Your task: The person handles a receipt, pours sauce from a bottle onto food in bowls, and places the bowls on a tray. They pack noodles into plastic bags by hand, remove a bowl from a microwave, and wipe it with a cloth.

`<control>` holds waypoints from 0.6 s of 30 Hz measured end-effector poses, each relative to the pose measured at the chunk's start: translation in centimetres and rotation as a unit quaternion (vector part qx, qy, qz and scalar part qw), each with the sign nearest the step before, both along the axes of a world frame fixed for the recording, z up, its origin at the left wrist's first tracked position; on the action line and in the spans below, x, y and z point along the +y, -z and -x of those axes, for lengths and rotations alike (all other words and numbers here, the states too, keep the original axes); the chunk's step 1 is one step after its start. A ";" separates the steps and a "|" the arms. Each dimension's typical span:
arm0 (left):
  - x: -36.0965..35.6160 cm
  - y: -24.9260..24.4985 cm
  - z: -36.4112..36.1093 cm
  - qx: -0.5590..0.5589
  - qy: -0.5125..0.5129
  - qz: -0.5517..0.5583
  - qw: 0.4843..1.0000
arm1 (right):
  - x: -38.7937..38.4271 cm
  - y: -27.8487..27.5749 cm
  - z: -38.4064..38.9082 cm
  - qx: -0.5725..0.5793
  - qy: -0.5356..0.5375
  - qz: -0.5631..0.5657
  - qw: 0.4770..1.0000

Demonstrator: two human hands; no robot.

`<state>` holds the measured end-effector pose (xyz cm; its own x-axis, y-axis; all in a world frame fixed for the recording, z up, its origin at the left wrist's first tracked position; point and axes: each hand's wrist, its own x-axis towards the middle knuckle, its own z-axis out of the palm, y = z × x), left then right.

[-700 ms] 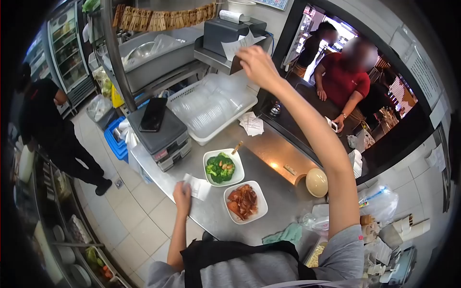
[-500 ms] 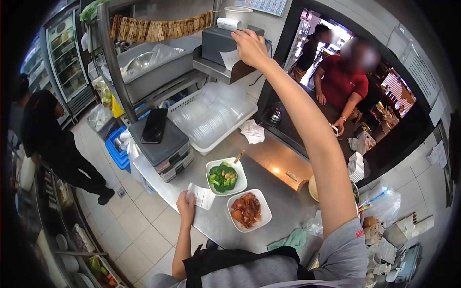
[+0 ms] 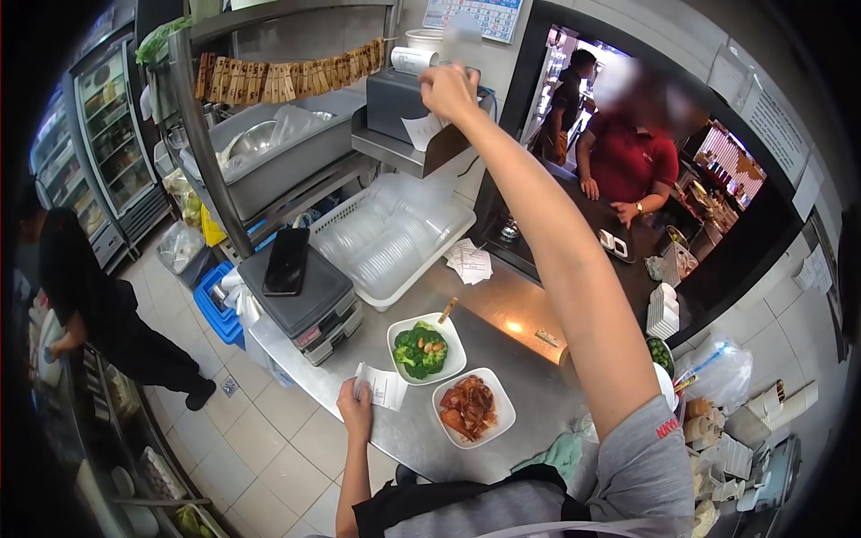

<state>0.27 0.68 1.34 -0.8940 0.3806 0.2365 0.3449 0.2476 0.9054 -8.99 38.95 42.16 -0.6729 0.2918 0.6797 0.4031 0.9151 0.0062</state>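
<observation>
In the head view, grips a white paper slip [image 3: 388, 391] in the closed left hand [image 3: 355, 411], at the edge of the metal counter [image 3: 520, 359], just beside the bowl of broccoli [image 3: 427, 351]. Reaches up with the right hand [image 3: 451, 92] to the dark printer [image 3: 391, 106], with fingers bent; cannot tell whether gripping anything there. Near the left hand, also shows a bowl of glazed meat [image 3: 473, 407].

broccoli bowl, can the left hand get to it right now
Likely yes: the bowl is close to the left hand, with only the paper slip it holds in the way.
</observation>
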 end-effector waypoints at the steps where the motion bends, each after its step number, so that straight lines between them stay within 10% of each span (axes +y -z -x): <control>1: 0.0 -0.3 0.1 -0.001 -0.002 0.001 1.000 | 0.3 -0.1 0.8 0.083 0.006 0.029 0.996; 4: -0.1 0.1 0.3 0.024 0.000 0.004 1.000 | -0.5 -1.5 2.7 0.083 -0.008 0.252 0.964; 8: 0.3 0.5 0.3 0.080 -0.010 0.004 0.997 | -4.6 1.0 2.3 0.115 -0.282 -0.008 0.952; 10: 0.0 2.5 1.1 -0.027 0.020 0.003 0.999 | -6.5 3.0 -0.7 -0.071 -0.362 0.150 0.917; 18: -0.6 3.0 1.5 0.077 0.019 0.043 0.996 | 3.8 0.7 -27.7 -0.101 0.011 0.003 0.995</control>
